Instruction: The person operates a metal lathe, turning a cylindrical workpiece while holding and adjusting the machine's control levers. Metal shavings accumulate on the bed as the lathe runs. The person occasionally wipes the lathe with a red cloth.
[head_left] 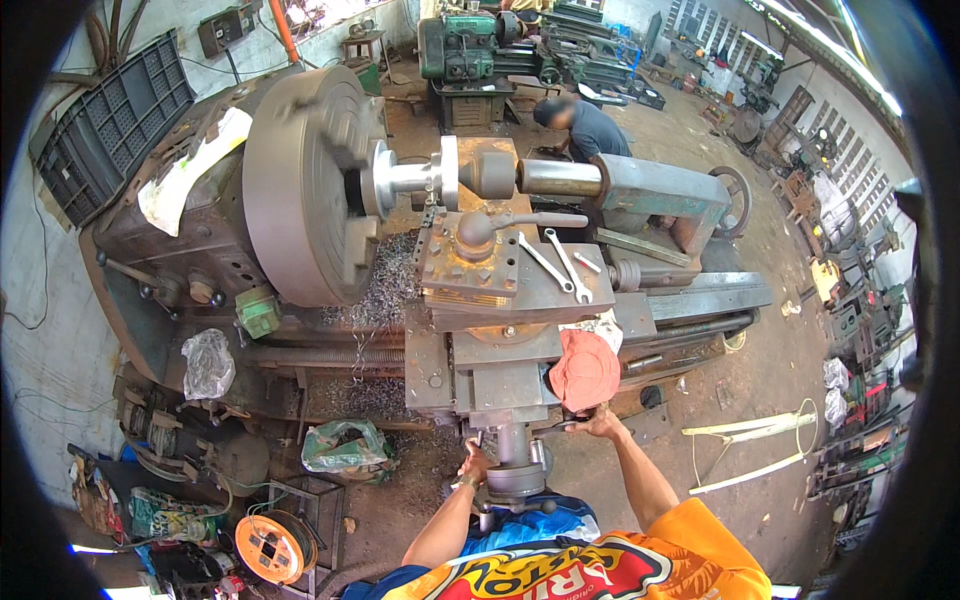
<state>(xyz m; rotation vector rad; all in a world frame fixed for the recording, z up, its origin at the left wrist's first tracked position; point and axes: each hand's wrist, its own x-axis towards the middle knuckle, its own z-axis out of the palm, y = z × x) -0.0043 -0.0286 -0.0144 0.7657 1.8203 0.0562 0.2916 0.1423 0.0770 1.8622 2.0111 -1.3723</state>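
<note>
My left hand (474, 466) is closed round a crank handle beside the cross-slide handwheel (515, 482) of a large metal lathe. My right hand (600, 425) has its fingers curled at the carriage's right edge, just below a red cloth cap (586, 370); what they grip is hidden. Above the hands sits the square tool post (470, 262) with its clamping lever. Two spanners (560, 268) lie on the slide to its right. A shiny flanged metal workpiece (412, 178) runs between the big chuck (305, 190), whose jaws look blurred, and the tailstock (650, 185).
Metal chips (385, 285) cover the bed below the chuck. A green plastic bag (348, 448) and an orange cable reel (272, 548) are at lower left. A co-worker (590, 128) bends down behind the lathe. A pale frame (750, 448) lies on the floor at right.
</note>
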